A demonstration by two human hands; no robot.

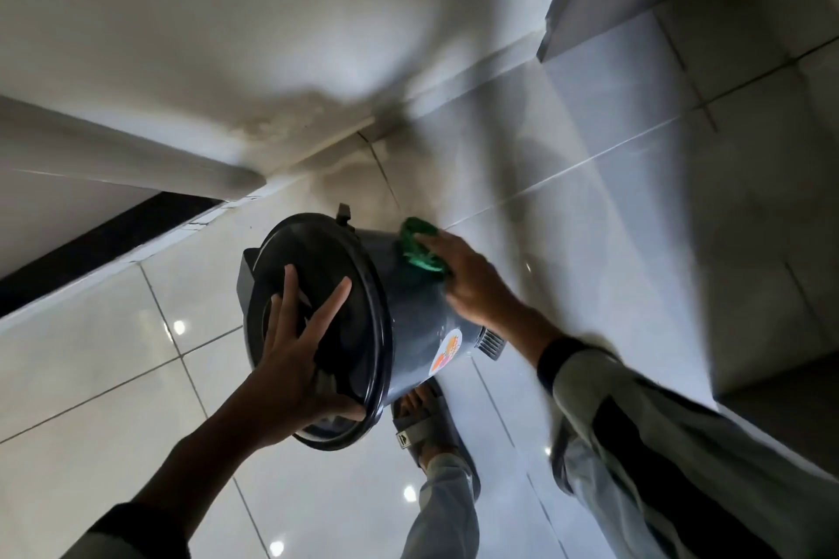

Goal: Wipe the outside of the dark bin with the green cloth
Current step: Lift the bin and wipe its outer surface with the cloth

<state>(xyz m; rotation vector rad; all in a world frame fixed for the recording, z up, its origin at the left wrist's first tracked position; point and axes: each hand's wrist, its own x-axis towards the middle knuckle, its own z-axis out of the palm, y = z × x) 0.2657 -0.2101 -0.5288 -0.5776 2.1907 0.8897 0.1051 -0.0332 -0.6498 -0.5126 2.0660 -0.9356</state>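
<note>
Head view. Round dark grey smooth plastic bin (408, 309) tilted over glossy pale tiled floor (113, 354), near sandalled foot (426, 422). Left hand (299, 345) spread wide, flat on black ringed lid (327, 268), thumb hooked at rim. Right hand (467, 281) pressing crumpled green cloth (420, 247) against upper bin wall, closed on cloth.

Risks, judged: slick wall plus one-handed brace, bin may roll or slip onto foot; lid may pop loose; round paper sticker (447, 349) may peel if rubbed.
</note>
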